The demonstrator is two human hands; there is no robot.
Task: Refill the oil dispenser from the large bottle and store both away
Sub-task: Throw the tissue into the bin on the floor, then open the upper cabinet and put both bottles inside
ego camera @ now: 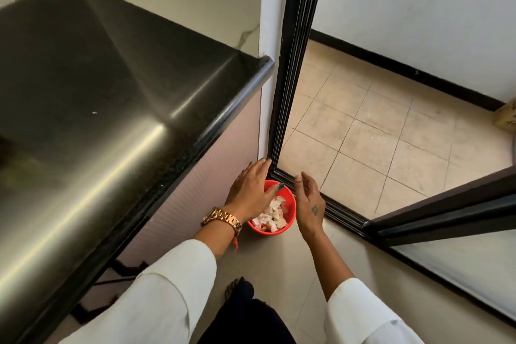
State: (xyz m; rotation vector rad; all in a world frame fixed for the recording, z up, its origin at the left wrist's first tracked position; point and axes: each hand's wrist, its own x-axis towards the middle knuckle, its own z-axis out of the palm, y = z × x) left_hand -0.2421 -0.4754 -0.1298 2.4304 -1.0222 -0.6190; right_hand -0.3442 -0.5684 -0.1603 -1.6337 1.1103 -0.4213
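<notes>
Two white sleeves [156,288] enter from the bottom edge, with a sandalled foot [237,286] on the floor between them.

Item: red plastic bin [282,215], round, open-topped, standing on the floor at the foot of the cabinet, near the door track. Contents: crumpled white and pinkish scraps, apparently paper or wrappers; exact kind cannot be told.

Item: left hand [250,190], gold watch [222,219] on the wrist, palm down over the bin's left rim, fingers straight and spread, tips reaching toward the door frame's base; it holds nothing.

Item: right hand [308,198], just beside the bin's right rim, edge-on, fingers loosely extended and apart, holding nothing; whether it touches the rim cannot be told.

Item: black sliding-door track [335,207], running along the floor directly behind the bin, with the dark door frame [296,50] rising from its left end.

Item: black polished countertop [97,86], left, overhanging a pale ribbed cabinet front [206,170].

Item: beige tiled floor [377,126] beyond the track; cardboard box [506,117] at the far right edge.

Oil dispenser and large bottle: neither in view.
</notes>
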